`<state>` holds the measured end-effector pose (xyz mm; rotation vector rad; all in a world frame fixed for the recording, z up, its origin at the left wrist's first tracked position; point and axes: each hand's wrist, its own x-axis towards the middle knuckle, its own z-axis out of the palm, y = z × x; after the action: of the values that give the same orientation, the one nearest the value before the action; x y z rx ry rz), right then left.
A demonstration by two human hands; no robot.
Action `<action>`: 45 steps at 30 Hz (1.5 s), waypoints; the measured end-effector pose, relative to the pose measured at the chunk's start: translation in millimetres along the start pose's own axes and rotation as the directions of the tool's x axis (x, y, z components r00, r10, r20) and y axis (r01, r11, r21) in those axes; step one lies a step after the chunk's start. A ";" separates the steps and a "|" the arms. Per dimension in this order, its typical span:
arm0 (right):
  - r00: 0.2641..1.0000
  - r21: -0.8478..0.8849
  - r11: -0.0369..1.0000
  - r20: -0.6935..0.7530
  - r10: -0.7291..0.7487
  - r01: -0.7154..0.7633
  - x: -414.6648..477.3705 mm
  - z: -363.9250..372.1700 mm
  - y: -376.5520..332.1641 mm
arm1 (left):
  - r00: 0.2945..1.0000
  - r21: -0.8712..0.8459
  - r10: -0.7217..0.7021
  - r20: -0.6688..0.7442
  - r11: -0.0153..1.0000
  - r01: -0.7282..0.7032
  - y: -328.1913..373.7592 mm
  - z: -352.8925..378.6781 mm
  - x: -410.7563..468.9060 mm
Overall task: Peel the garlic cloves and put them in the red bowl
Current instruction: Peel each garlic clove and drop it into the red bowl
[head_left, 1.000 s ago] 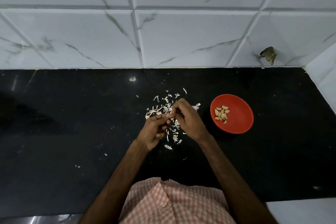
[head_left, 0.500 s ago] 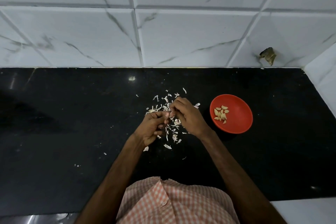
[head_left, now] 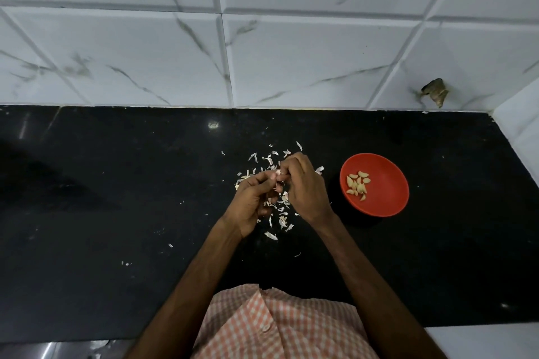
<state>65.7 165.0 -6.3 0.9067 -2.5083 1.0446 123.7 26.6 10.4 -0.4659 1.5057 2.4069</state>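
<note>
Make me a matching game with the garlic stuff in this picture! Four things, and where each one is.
Things:
1 peeled cloves
2 garlic skins
3 red bowl
4 clove being peeled

Places:
A scattered on the black counter
B pinched between the left hand and the right hand
C right of the hands
D inside the bowl

Pairs: 1-D, 2-A, 3-C, 4-B

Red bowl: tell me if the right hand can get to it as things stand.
Probably yes. The red bowl sits uncovered just right of the right hand, with only bare black counter between them. That hand and the left hand both pinch a garlic clove, so the clove would come along.
</note>
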 end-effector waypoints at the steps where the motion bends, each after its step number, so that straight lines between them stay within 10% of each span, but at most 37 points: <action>1: 1.000 -0.002 1.000 -0.007 -0.007 0.007 -0.3 -0.1 0.0 | 1.000 0.022 0.002 -0.021 1.000 -0.002 -0.6 0.5 -0.2; 19: 0.998 0.301 0.951 0.040 0.057 -0.066 -11.2 0.8 -10.4 | 0.997 -0.258 0.036 -0.064 0.965 -0.051 -4.5 5.8 3.2; 25: 0.953 0.498 0.834 -0.047 0.298 -0.236 -0.7 -11.3 -14.8 | 0.983 -0.128 0.100 -0.154 0.984 -0.120 -6.1 -0.3 7.2; 34: 0.966 0.397 0.883 0.049 0.252 -0.251 16.0 -11.8 -7.0 | 0.984 -0.041 0.139 -0.115 0.989 -0.144 -4.5 -1.3 6.7; 45: 0.953 0.162 0.942 -0.022 0.301 -0.294 11.1 5.1 -14.5 | 0.902 0.623 0.400 -0.160 0.750 -0.222 -9.3 -5.2 12.0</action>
<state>66.4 148.6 3.2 0.5409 -2.6070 1.3550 117.0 26.5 -4.2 -0.4476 2.5283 1.9521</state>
